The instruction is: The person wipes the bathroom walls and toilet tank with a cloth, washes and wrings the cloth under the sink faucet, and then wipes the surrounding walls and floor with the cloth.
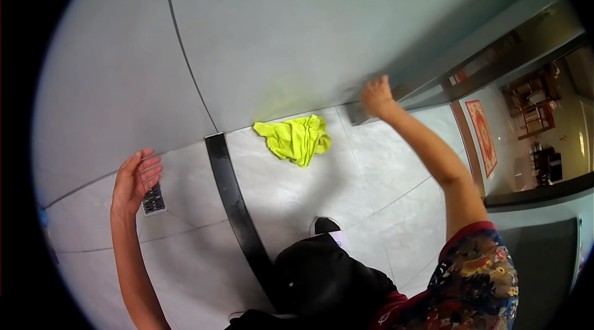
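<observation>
My left hand [135,183] is held out low on the left, fingers together and extended, above a small metal floor drain [154,200]; it holds nothing. My right hand [375,96] reaches up to the grey wall [291,33] by the edge of a doorway, fingers pressed against the surface. A crumpled bright yellow-green cloth [297,139] lies on the tiled floor at the foot of the wall, between the two hands and touching neither.
A black strip [235,206] runs across the light tiled floor [371,169]. My dark trousers and shoe [324,226] show below. On the right a doorway opens to a room with a red mat [482,135] and wooden furniture [533,107].
</observation>
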Demonstrator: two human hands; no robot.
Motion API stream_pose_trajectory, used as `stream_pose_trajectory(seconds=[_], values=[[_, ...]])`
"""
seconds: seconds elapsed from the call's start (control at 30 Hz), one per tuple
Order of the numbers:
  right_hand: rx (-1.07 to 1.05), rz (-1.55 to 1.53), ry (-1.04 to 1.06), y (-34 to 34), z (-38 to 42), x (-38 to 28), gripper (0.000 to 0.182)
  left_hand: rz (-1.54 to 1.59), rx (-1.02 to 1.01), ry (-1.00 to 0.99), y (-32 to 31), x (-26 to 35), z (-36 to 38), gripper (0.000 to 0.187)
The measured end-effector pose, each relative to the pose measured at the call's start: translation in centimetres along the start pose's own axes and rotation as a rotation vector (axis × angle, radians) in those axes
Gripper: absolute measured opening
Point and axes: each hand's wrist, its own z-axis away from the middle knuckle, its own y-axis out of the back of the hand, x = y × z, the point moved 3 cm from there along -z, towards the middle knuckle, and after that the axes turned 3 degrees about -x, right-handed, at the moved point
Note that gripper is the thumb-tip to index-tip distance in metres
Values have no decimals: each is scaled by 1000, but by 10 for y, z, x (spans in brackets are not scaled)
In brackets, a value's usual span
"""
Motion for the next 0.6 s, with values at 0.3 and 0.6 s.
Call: stream_pose_trajectory(seconds=[0.3, 0.6], values=[[144, 89, 14, -54, 14, 27, 8, -28, -44, -23, -25, 11, -8, 35], [149, 132, 66, -110, 127, 6, 3, -34, -48, 55, -10, -19, -34, 36]])
